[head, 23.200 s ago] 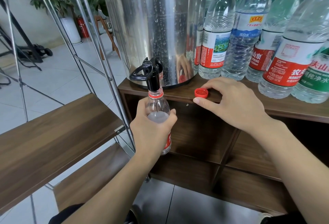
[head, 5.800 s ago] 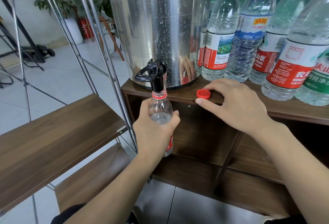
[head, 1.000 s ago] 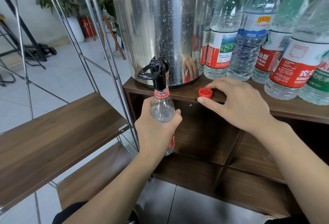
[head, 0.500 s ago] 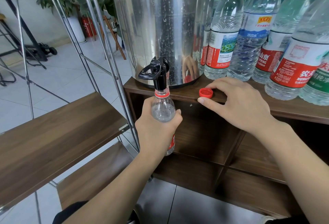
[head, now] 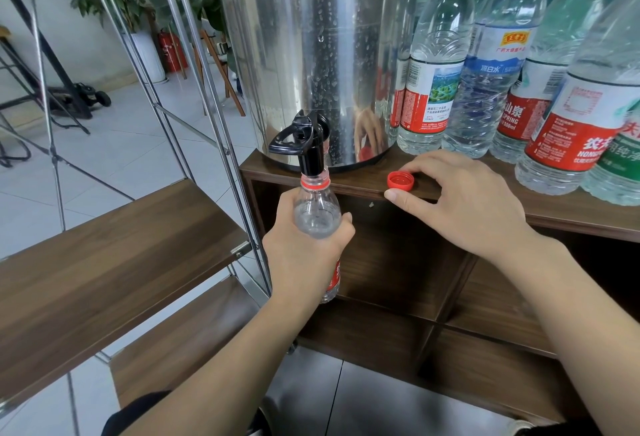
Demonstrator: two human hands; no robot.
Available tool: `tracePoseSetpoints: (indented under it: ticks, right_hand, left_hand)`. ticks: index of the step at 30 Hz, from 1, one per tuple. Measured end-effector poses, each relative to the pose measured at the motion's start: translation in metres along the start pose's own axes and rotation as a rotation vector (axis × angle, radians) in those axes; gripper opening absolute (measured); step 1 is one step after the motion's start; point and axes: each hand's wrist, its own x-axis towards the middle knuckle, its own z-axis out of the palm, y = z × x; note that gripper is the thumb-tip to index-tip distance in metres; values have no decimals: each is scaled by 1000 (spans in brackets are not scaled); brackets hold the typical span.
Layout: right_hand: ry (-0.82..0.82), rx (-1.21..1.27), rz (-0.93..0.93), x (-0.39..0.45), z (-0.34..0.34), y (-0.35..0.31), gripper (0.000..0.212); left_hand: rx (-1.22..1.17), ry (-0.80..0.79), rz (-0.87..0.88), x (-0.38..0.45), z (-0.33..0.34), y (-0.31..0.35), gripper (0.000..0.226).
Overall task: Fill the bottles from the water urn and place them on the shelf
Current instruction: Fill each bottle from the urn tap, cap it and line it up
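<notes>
tiled floor (head: 114,158), wooden cabinet top (head: 561,207), steel urn (head: 311,55)

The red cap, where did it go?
The red cap lies open side up on the wooden cabinet top, just right of the urn's black tap, by the right hand.

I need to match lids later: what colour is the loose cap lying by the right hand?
Red; the cap shows clearly in the head view.

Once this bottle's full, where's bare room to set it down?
The wood shelf left of the steel rack post is bare. The cabinet top is crowded: urn, standing bottles, red cap.
</notes>
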Motion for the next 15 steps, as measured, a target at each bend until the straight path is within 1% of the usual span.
tracePoseSetpoints:
  ticks: [11,15]
  right_hand:
    - [-8,-11,1,0,0,0,53]
    - [-1,1,3,0,0,-1,51]
  left_hand:
    - [5,-8,10,1,0,0,42]
    - [-8,9,6,1,1,-2,43]
